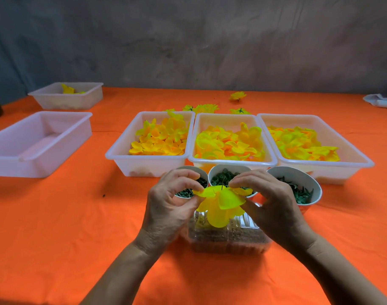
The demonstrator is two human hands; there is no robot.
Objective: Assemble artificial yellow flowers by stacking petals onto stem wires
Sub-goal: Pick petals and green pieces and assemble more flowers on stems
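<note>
A yellow flower (221,204) with several layered petals hangs upside down between my hands, and a thin dark stem wire (222,187) pokes up from its middle. My left hand (170,208) pinches a petal edge on the left side. On the right, my right hand (269,203) pinches the opposite petal edge. Three white trays (115,154) (232,160) (364,160) behind hold loose yellow and orange petals.
Three white bowls (201,170) (223,169) (307,176) of dark green parts stand just behind my hands. A clear plastic box (227,241) of brown bits sits under the flower. Two more white trays (33,142) (67,100) are at the left. Finished flowers (201,107) lie at the back on the orange cloth.
</note>
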